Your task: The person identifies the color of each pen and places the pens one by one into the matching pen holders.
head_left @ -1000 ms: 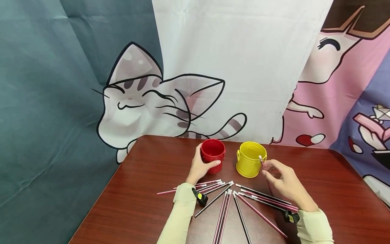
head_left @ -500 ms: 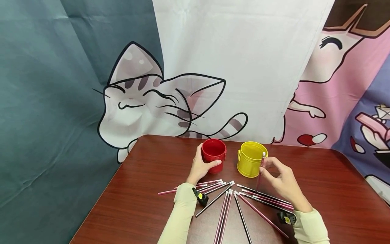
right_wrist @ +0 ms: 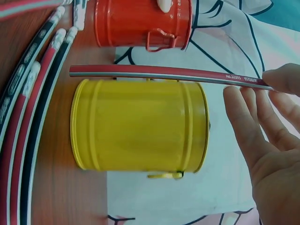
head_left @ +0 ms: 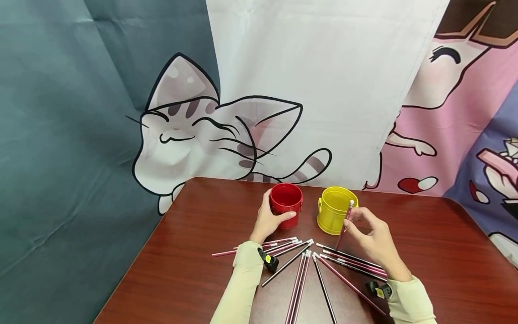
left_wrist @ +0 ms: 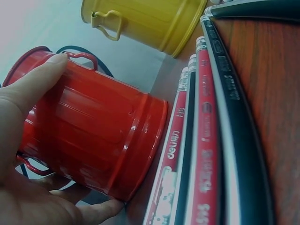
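Observation:
My left hand (head_left: 267,221) is wrapped around the side of a small red bucket (head_left: 297,208), thumb across its front. In the left wrist view the red bucket (left_wrist: 98,122) stands upright with small handles on its sides. Between thumb and fingertips, my right hand (head_left: 374,234) pinches a red pencil (head_left: 341,235) near its white eraser end. The pencil is steep, its lower end pointing down and to the left. It overlaps the front right of a yellow bucket (head_left: 329,219). In the right wrist view the pencil (right_wrist: 154,72) runs alongside the yellow bucket's wall (right_wrist: 140,124).
Red and black pencils lie fanned on the brown table (head_left: 182,279), eraser ends toward the buckets. One group (head_left: 356,261) is under the right forearm, another (head_left: 283,247) by the left wrist, and several (head_left: 299,288) point toward me. A cartoon cloth (head_left: 332,81) hangs behind.
My right hand has shifted slightly left. The pencil's lower end has swung from beneath the palm to the left, before the yellow bucket. The left hand keeps its grip on the red bucket.

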Demonstrator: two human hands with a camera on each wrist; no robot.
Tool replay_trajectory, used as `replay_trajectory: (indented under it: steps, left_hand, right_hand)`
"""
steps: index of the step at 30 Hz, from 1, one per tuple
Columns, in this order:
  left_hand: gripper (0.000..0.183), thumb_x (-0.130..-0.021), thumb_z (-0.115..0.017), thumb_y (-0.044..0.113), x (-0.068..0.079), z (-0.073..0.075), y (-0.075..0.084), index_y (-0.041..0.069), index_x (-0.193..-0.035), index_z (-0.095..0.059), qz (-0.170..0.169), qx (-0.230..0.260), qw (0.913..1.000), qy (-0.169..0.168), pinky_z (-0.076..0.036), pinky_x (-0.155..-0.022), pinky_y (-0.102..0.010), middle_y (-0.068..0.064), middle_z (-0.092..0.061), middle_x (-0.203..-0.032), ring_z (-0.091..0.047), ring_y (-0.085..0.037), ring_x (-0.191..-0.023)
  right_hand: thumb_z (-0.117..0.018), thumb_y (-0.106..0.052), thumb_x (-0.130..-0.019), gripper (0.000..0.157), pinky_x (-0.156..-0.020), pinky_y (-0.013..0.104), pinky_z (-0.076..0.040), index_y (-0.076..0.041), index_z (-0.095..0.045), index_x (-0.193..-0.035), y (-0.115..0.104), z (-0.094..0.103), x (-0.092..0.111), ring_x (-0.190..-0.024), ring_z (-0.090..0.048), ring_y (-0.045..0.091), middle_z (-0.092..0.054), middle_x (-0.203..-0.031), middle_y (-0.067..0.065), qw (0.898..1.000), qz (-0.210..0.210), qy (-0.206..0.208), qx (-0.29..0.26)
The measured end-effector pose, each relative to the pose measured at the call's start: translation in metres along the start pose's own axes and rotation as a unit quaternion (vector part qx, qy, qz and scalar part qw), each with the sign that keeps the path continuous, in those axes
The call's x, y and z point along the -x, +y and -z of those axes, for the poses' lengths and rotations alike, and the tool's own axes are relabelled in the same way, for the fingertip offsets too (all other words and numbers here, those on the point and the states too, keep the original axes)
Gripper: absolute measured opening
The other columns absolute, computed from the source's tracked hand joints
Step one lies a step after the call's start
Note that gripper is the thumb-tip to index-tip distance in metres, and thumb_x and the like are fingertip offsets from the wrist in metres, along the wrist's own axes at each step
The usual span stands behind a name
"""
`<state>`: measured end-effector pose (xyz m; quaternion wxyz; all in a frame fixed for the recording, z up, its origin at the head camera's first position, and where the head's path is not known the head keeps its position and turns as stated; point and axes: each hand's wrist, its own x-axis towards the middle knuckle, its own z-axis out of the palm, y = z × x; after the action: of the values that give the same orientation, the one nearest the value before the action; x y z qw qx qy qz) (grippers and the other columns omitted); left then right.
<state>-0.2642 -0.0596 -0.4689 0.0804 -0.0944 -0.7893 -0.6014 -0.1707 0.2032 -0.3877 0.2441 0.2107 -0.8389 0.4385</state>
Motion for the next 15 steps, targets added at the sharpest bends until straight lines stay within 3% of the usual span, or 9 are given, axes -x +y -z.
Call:
replay_trajectory:
  steps: [7, 11, 15]
  left_hand:
    - [0.087, -0.067, -0.079, 0.04, -0.001, 0.0, 0.001, 0.034, -0.137, -0.027, 0.001, -0.003, 1.0, -0.005, -0.049, -0.086, -0.038, 0.011, -0.043, -0.132, -0.041, -0.014, -0.119]
    - [0.088, -0.068, -0.079, 0.039, 0.0, 0.0, 0.001, 0.034, -0.137, -0.026, 0.005, -0.005, 1.0, -0.006, -0.049, -0.086, -0.038, 0.011, -0.043, -0.132, -0.041, -0.013, -0.119]
    - [0.087, -0.068, -0.079, 0.039, 0.0, -0.001, 0.0, 0.034, -0.137, -0.027, 0.006, -0.008, 0.9999, -0.004, -0.049, -0.086, -0.038, 0.011, -0.043, -0.131, -0.041, -0.013, -0.119]
  right_hand:
    - [-0.07, 0.002, -0.077, 0.022, -0.065, 0.012, -0.047, -0.006, -0.061, -0.096, 0.017, -0.011, -0.005, -0.077, -0.055, 0.002, -0.061, -0.083, 0.0, 1.0, 0.006, 0.009, -0.012]
    - [-0.068, 0.004, -0.077, 0.022, -0.064, 0.012, -0.048, -0.004, -0.061, -0.097, 0.008, -0.018, -0.018, -0.078, -0.057, 0.003, -0.061, -0.084, 0.005, 0.999, 0.015, 0.018, -0.035]
    - [-0.066, 0.008, -0.078, 0.02, -0.064, 0.014, -0.05, 0.003, -0.06, -0.096, -0.015, -0.025, -0.033, -0.079, -0.058, 0.011, -0.061, -0.085, 0.013, 0.997, 0.016, 0.029, -0.071]
